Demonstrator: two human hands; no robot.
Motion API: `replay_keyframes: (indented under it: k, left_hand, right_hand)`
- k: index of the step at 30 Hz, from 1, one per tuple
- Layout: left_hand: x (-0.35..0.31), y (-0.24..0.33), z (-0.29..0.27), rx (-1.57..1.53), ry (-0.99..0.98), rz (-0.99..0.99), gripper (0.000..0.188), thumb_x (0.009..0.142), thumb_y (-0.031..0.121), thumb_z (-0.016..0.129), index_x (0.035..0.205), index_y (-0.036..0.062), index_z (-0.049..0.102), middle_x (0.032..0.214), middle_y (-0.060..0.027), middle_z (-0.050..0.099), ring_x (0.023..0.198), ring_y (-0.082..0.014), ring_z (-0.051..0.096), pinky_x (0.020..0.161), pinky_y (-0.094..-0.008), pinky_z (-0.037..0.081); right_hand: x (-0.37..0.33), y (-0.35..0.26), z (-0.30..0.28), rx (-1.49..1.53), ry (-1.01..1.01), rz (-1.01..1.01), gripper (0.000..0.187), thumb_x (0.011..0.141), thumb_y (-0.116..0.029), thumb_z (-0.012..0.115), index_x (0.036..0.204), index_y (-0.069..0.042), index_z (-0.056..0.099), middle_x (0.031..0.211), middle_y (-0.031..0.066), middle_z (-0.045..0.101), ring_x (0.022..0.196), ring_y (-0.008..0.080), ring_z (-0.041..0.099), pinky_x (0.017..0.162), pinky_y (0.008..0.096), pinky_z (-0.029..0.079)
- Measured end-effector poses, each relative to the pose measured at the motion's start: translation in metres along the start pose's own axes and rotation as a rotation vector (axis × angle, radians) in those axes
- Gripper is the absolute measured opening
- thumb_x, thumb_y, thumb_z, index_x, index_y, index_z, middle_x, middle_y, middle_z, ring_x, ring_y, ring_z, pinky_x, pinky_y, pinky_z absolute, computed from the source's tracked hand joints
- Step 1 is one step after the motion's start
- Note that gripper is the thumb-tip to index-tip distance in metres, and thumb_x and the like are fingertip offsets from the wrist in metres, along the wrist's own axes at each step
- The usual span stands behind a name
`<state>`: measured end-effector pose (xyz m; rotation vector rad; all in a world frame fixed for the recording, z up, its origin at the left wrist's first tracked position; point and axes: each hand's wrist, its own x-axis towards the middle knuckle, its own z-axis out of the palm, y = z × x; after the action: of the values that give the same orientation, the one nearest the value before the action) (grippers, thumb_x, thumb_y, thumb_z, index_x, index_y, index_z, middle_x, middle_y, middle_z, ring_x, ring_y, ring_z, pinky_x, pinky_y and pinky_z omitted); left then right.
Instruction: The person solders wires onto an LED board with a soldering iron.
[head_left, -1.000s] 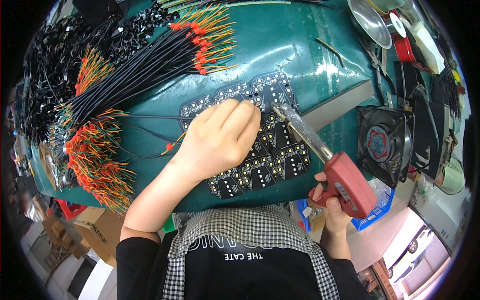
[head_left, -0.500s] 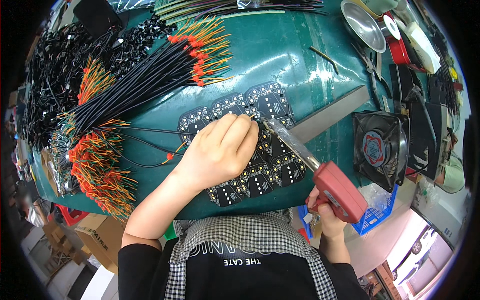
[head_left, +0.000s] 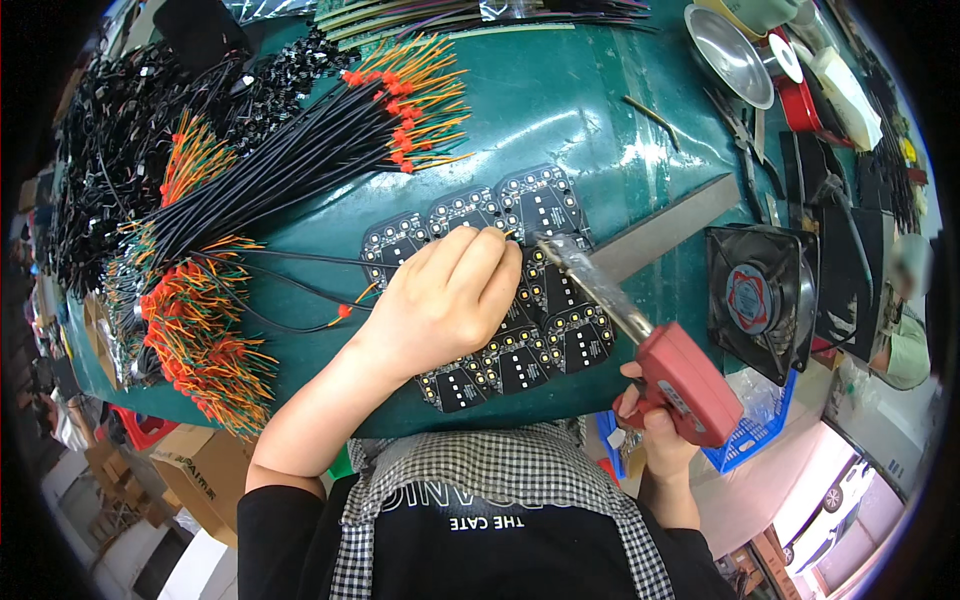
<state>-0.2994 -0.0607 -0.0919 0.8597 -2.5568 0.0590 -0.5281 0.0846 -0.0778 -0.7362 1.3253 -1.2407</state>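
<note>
One gun (head_left: 692,385), and your right hand (head_left: 662,440) is wrapped round its handle! One wire (head_left: 511,236), pinched by your left hand (head_left: 450,290) over boards (head_left: 516,372), three lining the tabletop's (head_left: 540,90) near edge.

Seen at 6 o'clock, on black shirt (head_left: 480,560): short line of white capitals, upside down; just above, larger outlined letters, partly covered by checked apron (head_left: 470,460). At 8 o'clock, on brown carton (head_left: 203,470): dark lettering along one side, tilted. At 3 o'clock, on black fan (head_left: 722,345): red-and-pale hub label, too small to read. Toward 4 o'clock, on red soldering gun (head_left: 697,385): small pale label, illegible. Near centre, on black circuit boards (head_left: 520,368): tiny white print, unreadable.
</note>
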Motion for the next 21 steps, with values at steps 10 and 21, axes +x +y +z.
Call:
replay_keyframes:
  k: [10, 21]
  left_hand:
    - [0.007, -0.018, -0.018, -0.245, 0.032, -0.256, 0.017, 0.071, 0.009, 0.061, 0.088, 0.0054, 0.061, 0.082, -0.0081, 0.055, 0.079, -0.0245, 0.057, 0.066, -0.036, 0.048]
    - [0.025, -0.068, 0.0, -0.046, -0.014, -0.516, 0.013, 0.078, 0.007, 0.062, 0.09, 0.0033, 0.064, 0.091, -0.0105, 0.059, 0.091, -0.0294, 0.057, 0.079, -0.0387, 0.047]
  right_hand:
    - [-0.002, 0.0, 0.001, -0.045, 0.001, -0.122, 0.062, 0.084, -0.031, 0.067, 0.127, 0.006, 0.042, 0.108, 0.022, 0.058, 0.066, 0.0171, 0.056, 0.057, 0.0263, 0.047]
    - [-0.015, 0.0, -0.002, 0.018, 0.034, -0.197, 0.055, 0.084, -0.023, 0.069, 0.126, 0.004, 0.046, 0.11, 0.021, 0.061, 0.069, 0.0174, 0.059, 0.06, 0.0279, 0.048]
